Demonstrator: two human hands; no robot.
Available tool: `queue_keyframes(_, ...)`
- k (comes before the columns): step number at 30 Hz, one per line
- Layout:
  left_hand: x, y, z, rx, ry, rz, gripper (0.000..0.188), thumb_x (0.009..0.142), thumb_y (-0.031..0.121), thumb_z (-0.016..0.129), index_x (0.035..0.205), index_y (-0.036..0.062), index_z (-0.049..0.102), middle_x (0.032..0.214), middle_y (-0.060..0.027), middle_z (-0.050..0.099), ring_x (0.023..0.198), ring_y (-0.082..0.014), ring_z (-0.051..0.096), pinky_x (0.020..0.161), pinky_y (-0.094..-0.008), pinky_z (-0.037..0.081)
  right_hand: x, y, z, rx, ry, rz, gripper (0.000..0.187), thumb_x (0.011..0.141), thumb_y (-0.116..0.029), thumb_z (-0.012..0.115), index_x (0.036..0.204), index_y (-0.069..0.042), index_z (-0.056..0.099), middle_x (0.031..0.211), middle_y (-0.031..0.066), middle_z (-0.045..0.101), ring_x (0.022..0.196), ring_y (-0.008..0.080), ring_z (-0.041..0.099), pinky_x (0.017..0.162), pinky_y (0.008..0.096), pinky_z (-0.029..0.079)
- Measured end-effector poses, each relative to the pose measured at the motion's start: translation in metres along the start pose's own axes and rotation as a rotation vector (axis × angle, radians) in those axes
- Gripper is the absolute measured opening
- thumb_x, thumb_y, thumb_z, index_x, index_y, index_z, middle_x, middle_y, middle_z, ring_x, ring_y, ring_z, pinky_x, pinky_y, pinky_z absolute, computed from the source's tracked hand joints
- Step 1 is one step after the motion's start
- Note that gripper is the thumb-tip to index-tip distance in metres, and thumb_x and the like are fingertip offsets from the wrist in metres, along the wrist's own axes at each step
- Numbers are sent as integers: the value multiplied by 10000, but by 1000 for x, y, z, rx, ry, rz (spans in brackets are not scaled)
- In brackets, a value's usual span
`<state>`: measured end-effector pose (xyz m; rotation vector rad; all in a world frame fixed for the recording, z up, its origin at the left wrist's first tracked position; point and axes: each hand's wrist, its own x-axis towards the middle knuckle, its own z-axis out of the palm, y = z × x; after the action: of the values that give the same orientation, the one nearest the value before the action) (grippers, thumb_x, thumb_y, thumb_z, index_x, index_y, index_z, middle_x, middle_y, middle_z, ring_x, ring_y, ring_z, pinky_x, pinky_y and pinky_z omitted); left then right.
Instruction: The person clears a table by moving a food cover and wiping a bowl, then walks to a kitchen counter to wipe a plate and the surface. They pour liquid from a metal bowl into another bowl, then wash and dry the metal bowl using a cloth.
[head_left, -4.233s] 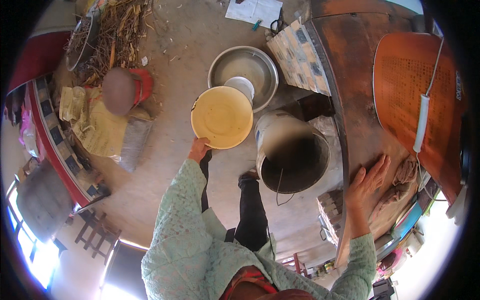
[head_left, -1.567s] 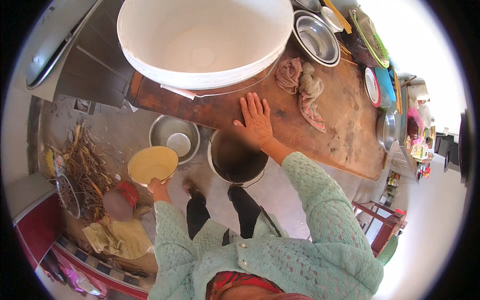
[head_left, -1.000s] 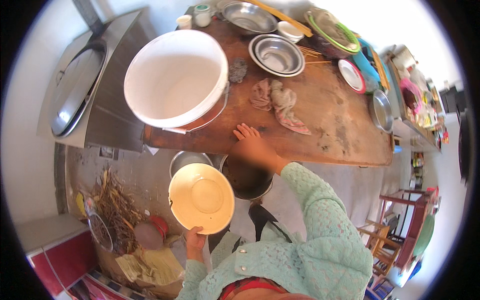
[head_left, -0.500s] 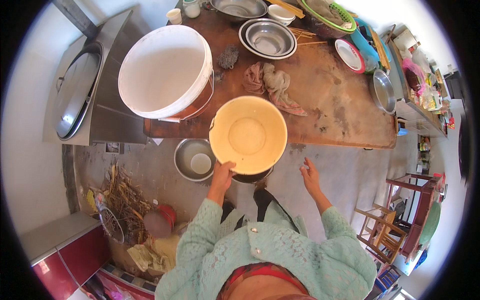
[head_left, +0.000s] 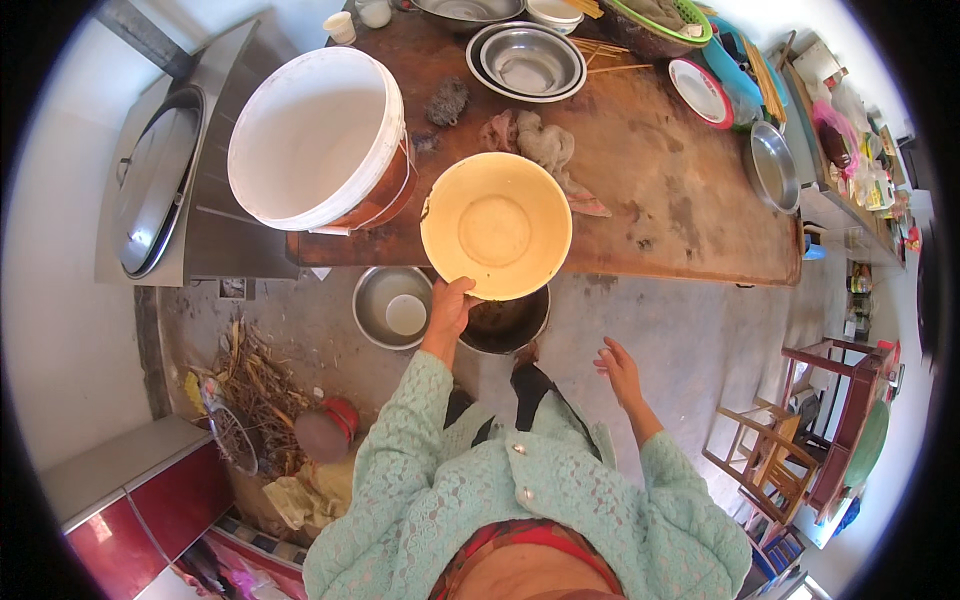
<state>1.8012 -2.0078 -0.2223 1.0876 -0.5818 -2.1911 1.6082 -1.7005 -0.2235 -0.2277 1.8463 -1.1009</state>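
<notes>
A yellow basin, empty inside and chipped along its rim, is gripped at its near left edge by my left hand. It overlaps the front edge of the wooden table in view. My right hand holds nothing, its fingers apart, over the floor to the right. Below the yellow basin a dark pot stands on the floor, partly hidden by the basin. Left of it a metal basin has a round white thing in it. Crumpled rags lie on the table behind the yellow basin.
A big white bucket stands on the table's left, near a scouring pad. Stacked metal bowls, a red-rimmed plate and a metal basin lie farther back. Firewood is heaped on the floor at left.
The yellow basin and my left hand have shifted slightly away from me, showing more of the dark pot. My right hand has come slightly lower in view. The view has tilted a little.
</notes>
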Motion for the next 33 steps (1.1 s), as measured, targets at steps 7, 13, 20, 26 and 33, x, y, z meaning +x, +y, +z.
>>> queue_keyframes(7, -3, -15, -10, 22, 43, -1, 443, 715, -46, 491, 1155, -52, 441, 1045, -164, 577, 890, -300, 622, 709, -448, 561, 46, -41, 37, -267, -66, -442, 428, 874, -211, 563, 1247, -22, 471, 1088, 80, 556, 901, 159, 561, 760, 275, 461)
queue_keyframes(13, -50, -16, -40, 32, 166, 18, 462, 676, -63, 491, 1136, -62, 464, 1021, -123, 575, 861, -241, 608, 673, -313, 509, 138, -172, 59, -728, 340, -991, 515, 780, -154, 635, 1250, -62, 444, 1235, 220, 459, 1104, 369, 469, 909, 406, 403)
queue_keyframes(20, -122, -24, -81, 51, 233, 6, 474, 659, -84, 486, 1133, -74, 475, 1060, -137, 580, 934, -247, 602, 768, -330, 504, 210, -257, 141, -1012, 295, -791, 664, 707, -183, 715, 1280, -78, 397, 1324, 235, 353, 1151, 388, 422, 887, 455, 412)
queue_keyframes(26, -128, -18, -73, 27, 171, 45, 508, 662, -74, 491, 1169, -74, 461, 1094, -138, 567, 970, -235, 587, 829, -326, 478, 256, -231, 107, -326, 179, -796, 476, 732, -120, 682, 1159, -63, 480, 1077, 91, 562, 903, 190, 570, 717, 346, 478)
queue_keyframes(33, -97, -2, -26, 152, 101, 258, 533, 678, -56, 477, 1208, -40, 425, 1135, -98, 533, 1044, -207, 532, 896, -292, 413, 80, -224, 136, 161, -189, -655, 423, 758, -96, 626, 1151, -48, 476, 955, 31, 567, 825, 132, 554, 707, 265, 466)
